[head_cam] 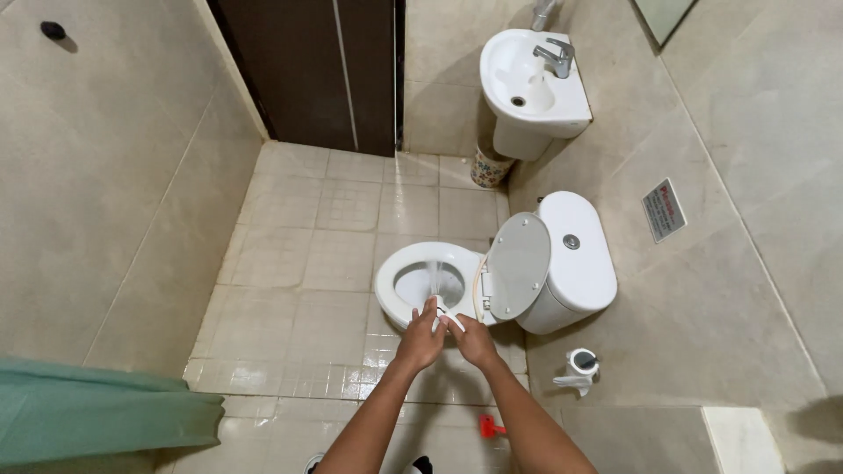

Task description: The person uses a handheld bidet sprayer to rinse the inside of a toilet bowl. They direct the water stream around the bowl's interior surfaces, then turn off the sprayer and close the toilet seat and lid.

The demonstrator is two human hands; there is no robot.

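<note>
Both my hands reach down over the near rim of a white toilet bowl (pixel 395 272) with its lid (pixel 518 266) raised. My left hand (pixel 420 338) and my right hand (pixel 474 341) together grip a white hand-held spray nozzle (pixel 446 316). A thin stream of water (pixel 435 279) shoots from the nozzle into the bowl. The nozzle's hose (pixel 475 290) curves up beside the seat hinge. The white cistern (pixel 575 254) stands behind the lid against the right wall.
A white wash basin (pixel 531 83) with a metal tap hangs on the right wall, with a patterned bin (pixel 489 168) under it. A toilet-roll holder (pixel 580 364), a red object (pixel 490 427) on the floor, a dark door (pixel 320 70) and a green cloth (pixel 97 412) are around.
</note>
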